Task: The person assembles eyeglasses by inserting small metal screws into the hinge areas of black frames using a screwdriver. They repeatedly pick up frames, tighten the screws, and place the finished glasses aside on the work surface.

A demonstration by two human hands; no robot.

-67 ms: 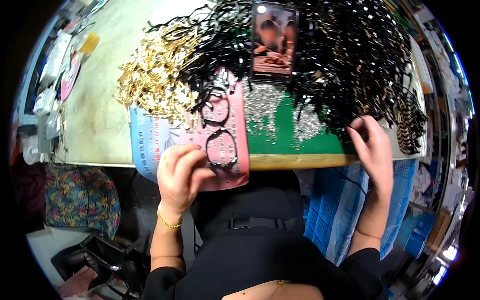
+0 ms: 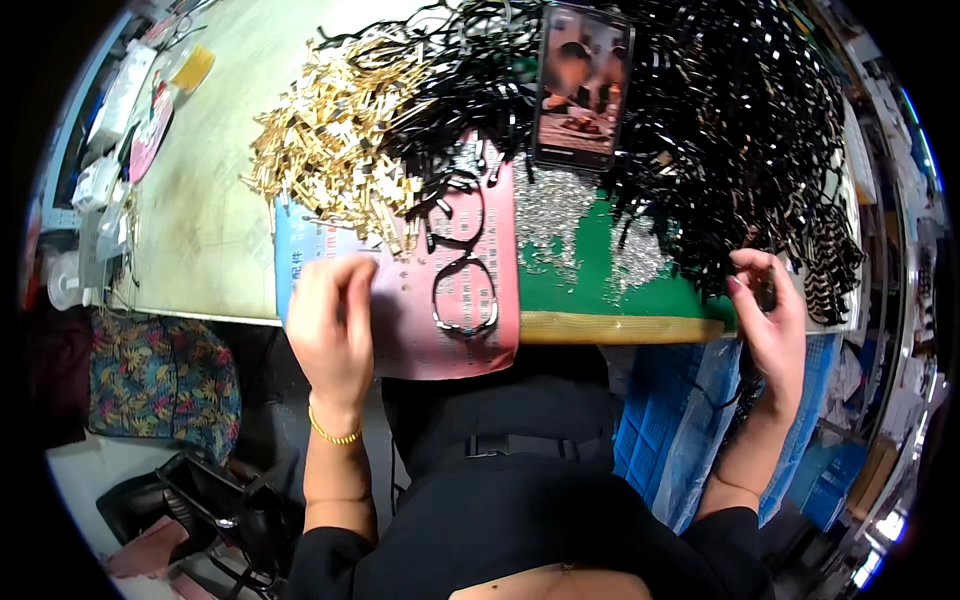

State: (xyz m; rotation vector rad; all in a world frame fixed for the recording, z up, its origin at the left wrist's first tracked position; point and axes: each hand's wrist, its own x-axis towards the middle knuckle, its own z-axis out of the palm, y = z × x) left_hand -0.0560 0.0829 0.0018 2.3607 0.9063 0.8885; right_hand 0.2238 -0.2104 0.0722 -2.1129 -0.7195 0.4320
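My left hand (image 2: 332,325), wearing a gold beaded bracelet (image 2: 333,428), is raised over the left side of a pink and blue printed sheet (image 2: 410,340). Its fingers are curled in, hiding whatever they may hold. A pair of black-rimmed glasses fronts (image 2: 465,292) lies on the sheet to its right. Just beyond is a heap of flat gold pieces (image 2: 345,140). My right hand (image 2: 775,325) is at the near edge of a large pile of thin black glossy pieces (image 2: 740,130). Its thumb and forefinger curl toward each other; dark matter fills the space between, too indistinct to name.
A phone (image 2: 582,90) showing a video stands among the black pieces. Small silver bits (image 2: 555,215) are scattered on a green mat (image 2: 670,295). A yellow-topped container (image 2: 192,68) sits far left. Blue crates (image 2: 650,425) stand under the table's right side; a patterned cloth (image 2: 160,385) hangs at left.
The table scene has shifted slightly right in the picture. My left hand has moved left, away from the glasses, with its fingers folded in. My right hand stays at the black pile.
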